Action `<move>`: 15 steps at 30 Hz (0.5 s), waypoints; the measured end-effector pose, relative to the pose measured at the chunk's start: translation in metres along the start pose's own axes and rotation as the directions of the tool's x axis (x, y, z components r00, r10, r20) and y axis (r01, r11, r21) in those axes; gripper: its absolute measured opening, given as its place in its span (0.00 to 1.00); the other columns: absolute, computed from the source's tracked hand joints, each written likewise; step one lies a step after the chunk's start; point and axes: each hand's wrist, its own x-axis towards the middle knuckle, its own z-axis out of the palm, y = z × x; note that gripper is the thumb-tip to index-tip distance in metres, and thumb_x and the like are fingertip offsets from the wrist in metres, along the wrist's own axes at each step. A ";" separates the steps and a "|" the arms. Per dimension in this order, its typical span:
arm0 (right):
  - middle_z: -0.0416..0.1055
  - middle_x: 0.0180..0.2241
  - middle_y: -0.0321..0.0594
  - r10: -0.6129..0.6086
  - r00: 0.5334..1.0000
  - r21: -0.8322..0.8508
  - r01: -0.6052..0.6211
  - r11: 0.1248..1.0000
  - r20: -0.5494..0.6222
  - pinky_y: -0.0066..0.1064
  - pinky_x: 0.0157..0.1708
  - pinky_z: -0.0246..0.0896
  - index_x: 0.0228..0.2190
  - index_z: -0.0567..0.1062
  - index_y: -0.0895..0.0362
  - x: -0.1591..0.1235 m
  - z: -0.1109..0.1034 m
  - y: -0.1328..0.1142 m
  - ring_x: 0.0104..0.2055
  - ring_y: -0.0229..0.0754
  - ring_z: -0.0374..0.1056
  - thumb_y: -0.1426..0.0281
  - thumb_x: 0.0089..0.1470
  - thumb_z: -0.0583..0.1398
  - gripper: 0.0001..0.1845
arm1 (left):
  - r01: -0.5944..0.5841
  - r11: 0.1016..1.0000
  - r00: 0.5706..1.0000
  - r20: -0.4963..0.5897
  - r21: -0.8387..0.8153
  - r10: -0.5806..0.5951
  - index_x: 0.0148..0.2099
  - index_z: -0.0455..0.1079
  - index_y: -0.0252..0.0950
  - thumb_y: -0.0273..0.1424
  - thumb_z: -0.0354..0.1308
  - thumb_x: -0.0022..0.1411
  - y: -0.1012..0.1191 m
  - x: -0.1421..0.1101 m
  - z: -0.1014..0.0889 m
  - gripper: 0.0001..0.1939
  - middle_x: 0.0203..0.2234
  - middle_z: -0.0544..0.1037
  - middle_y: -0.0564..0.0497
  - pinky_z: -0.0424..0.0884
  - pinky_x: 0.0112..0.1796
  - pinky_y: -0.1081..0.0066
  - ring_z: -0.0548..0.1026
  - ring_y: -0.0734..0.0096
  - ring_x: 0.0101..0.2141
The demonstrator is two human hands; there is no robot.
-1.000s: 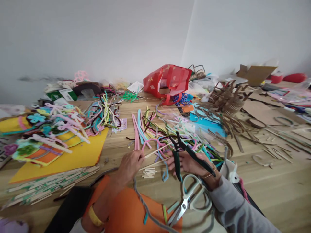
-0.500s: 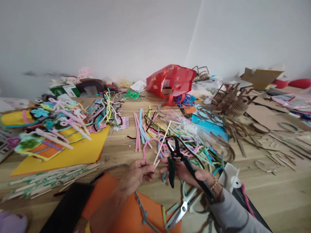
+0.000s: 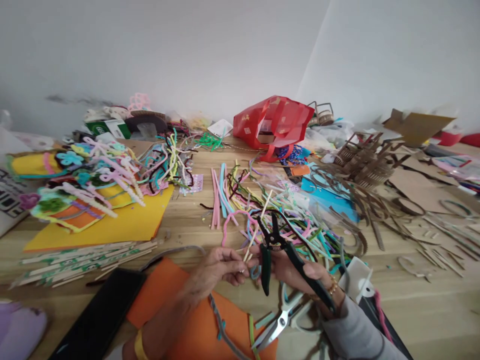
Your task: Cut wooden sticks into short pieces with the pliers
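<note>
And here the left hand (image 3: 221, 272) is reaching in from the lower left of the frame, forearm slanting up, wrist bending slightly, its fingers pinching a thin pale stick (image 3: 259, 224) just below the middle of the picture. Opposite, the right hand (image 3: 290, 270) is coming in from the lower right, palm turning up, fingers pointing toward the left hand, and it's cradling the pliers (image 3: 275, 242) with the thumb lying over one handle. The dark green handles are spreading apart, the black jaws are gaping and pointing up the frame. The stick is standing at a slant, straight and slender, its upper end leaning right over the colorful fuzzy stems (image 3: 296, 215), its lower end sitting by both hands' fingertips. Below, the scissors (image 3: 281, 320) are lying open, blades overlapping the orange sheet (image 3: 202, 325) on the worktop (image 3: 423, 310).
</note>
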 end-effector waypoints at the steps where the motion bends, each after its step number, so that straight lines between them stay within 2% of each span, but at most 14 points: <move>1: 0.68 0.52 0.56 0.016 1.000 -0.004 -0.016 1.000 0.004 0.53 0.56 0.50 0.53 0.70 0.61 0.000 0.000 -0.001 0.58 0.61 0.59 0.51 0.39 0.63 0.42 | 0.004 1.000 1.000 0.000 0.018 -0.004 0.26 0.70 0.34 0.38 0.69 0.45 0.000 0.000 -0.001 0.15 0.24 0.78 0.49 0.66 0.27 0.71 0.72 0.72 0.22; 5: 0.67 0.52 0.56 0.056 0.998 -0.030 -0.055 0.998 0.029 0.54 0.56 0.50 0.54 0.69 0.60 -0.001 0.000 0.000 0.58 0.62 0.58 0.51 0.37 0.64 0.44 | -0.015 0.997 1.000 0.018 0.070 0.014 0.28 0.71 0.35 0.41 0.68 0.46 -0.003 0.000 -0.003 0.15 0.26 0.78 0.49 0.67 0.27 0.71 0.73 0.70 0.23; 10: 0.67 0.52 0.56 0.066 0.997 -0.035 -0.065 0.997 0.027 0.57 0.55 0.50 0.54 0.69 0.58 0.002 0.004 -0.001 0.58 0.63 0.58 0.51 0.37 0.64 0.43 | -0.058 0.980 0.996 0.083 0.188 0.043 0.27 0.73 0.34 0.45 0.64 0.51 0.000 0.000 0.000 0.18 0.20 0.76 0.50 0.68 0.26 0.71 0.73 0.70 0.21; 15: 0.67 0.52 0.57 0.089 0.995 -0.008 -0.089 0.996 0.043 0.56 0.56 0.49 0.53 0.70 0.59 0.006 0.010 -0.004 0.59 0.63 0.57 0.49 0.38 0.63 0.43 | -0.075 0.959 0.994 0.093 0.273 0.052 0.26 0.74 0.32 0.47 0.61 0.55 0.005 -0.002 0.004 0.21 0.19 0.76 0.49 0.69 0.27 0.71 0.73 0.70 0.21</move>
